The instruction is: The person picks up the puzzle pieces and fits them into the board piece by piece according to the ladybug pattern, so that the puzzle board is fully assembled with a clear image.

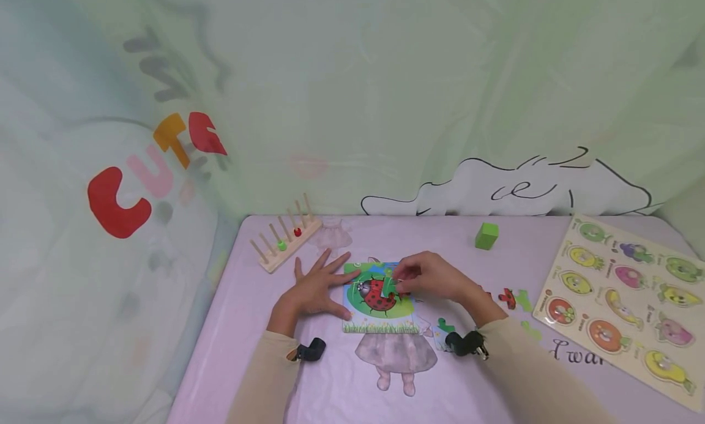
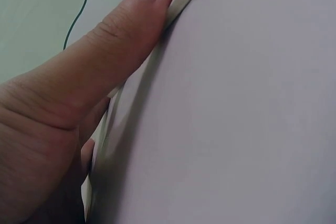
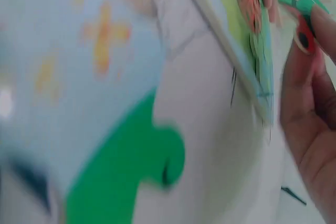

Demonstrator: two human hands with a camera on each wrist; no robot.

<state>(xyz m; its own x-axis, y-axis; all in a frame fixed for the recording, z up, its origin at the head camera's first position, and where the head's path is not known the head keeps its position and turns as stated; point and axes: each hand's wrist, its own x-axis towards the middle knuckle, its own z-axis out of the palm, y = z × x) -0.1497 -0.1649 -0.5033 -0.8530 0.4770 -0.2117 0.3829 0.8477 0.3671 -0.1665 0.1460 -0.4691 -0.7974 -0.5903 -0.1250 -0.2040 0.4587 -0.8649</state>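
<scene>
I observe the ladybug puzzle board [image 1: 380, 323] flat on the table, just below frame centre in the head view. Left hand [image 1: 315, 290]: fingers spread wide, index and thumb at the board's left side. Right hand [image 1: 432, 279]: pinching a green-and-red puzzle piece [image 1: 388, 287] over the board; contact, cannot tell. Peg rack [image 1: 290, 246] left of centre; green block [image 1: 487, 236] right; fruit board [image 1: 592, 302] far right.

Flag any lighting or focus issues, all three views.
Head: soft, even light, puzzle readable though small. Left wrist: dim, soft shadow along the puzzle's edge, left hand fairly clear. Right wrist: loose piece up close badly blurred; right hand and its held piece clearer.
</scene>
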